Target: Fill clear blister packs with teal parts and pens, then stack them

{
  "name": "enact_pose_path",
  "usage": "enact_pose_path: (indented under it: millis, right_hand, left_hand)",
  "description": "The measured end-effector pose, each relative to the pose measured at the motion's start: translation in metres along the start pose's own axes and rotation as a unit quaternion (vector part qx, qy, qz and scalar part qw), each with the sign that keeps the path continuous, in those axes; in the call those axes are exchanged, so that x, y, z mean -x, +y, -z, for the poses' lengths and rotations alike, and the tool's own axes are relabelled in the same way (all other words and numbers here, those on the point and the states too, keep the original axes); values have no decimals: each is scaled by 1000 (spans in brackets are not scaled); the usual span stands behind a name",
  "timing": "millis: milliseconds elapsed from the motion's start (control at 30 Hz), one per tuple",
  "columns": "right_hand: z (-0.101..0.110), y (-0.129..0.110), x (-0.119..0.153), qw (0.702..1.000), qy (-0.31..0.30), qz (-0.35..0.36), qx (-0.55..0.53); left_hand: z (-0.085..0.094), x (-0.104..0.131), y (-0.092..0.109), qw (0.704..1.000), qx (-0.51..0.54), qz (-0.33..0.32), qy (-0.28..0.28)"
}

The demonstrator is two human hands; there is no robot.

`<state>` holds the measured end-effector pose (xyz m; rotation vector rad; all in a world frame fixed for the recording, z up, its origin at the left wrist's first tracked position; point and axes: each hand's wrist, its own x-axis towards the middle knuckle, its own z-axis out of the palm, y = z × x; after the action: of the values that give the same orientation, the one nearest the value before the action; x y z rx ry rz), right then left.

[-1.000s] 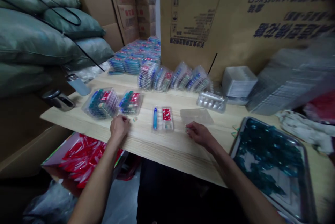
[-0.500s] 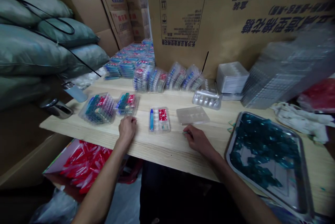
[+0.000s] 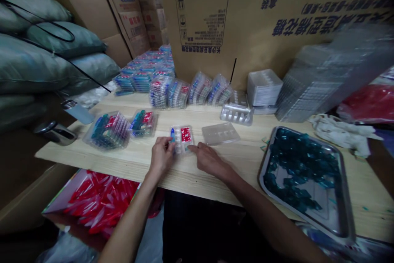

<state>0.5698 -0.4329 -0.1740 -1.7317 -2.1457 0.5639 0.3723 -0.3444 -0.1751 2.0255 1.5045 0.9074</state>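
Observation:
A clear plastic blister tray (image 3: 182,151) lies on the table in front of me, holding a blue pen (image 3: 172,135) at its left and a red patterned packet (image 3: 186,134) at upper right. My left hand (image 3: 161,155) is closed at the tray's left edge, thumb and fingertips against it by the pen. From the right, my right hand (image 3: 211,161) reaches in with its index finger stretched to the tray's lower right compartment, the other fingers curled. Nothing shows in its grip; its thumb is mostly hidden. Just right of the tray rests a clear plastic lid (image 3: 220,133).
A metal tray (image 3: 344,197) of teal pieces stands at right. Filled packs (image 3: 107,130) sit at left, more (image 3: 197,89) along the back. Stacked empty trays (image 3: 264,90) and a big carton (image 3: 203,12) stand behind. A box of red items (image 3: 95,197) is below the left edge.
My left hand has moved right to the blister tray's edge. My right hand has moved left from beside the lid onto the tray, its index finger now extended. The view has shifted slightly.

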Motion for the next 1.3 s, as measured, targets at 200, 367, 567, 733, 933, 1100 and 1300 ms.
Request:
enact_pose_path:
  millis: [200,367,567,733,933,1100,1300]
  right_hand:
    - [-9,-6,-20,1000,-9,9,-18]
    - [5,-3,-16,977,116,-43,-175]
    - [27,-3,-13,943,207,-53,-257]
    - [30,5,-3,944,243,-58,-216]
    - [31,3,8,935,266,-39,-231]
    - [58,36,36,975,197,-102,-17]
    - [79,110,78,903,49,-295,308]
  left_hand:
    - [-8,-14,19,989,91,45,-106]
    - [-9,-13,30,959,251,92,-93]
    - [-40,3,69,873,439,163,-137]
    - [-52,19,90,842,484,185,-148]
    - [-46,26,92,800,544,194,-160]
    - [-29,24,80,674,643,303,-200]
    - [-17,22,70,647,668,303,-208]
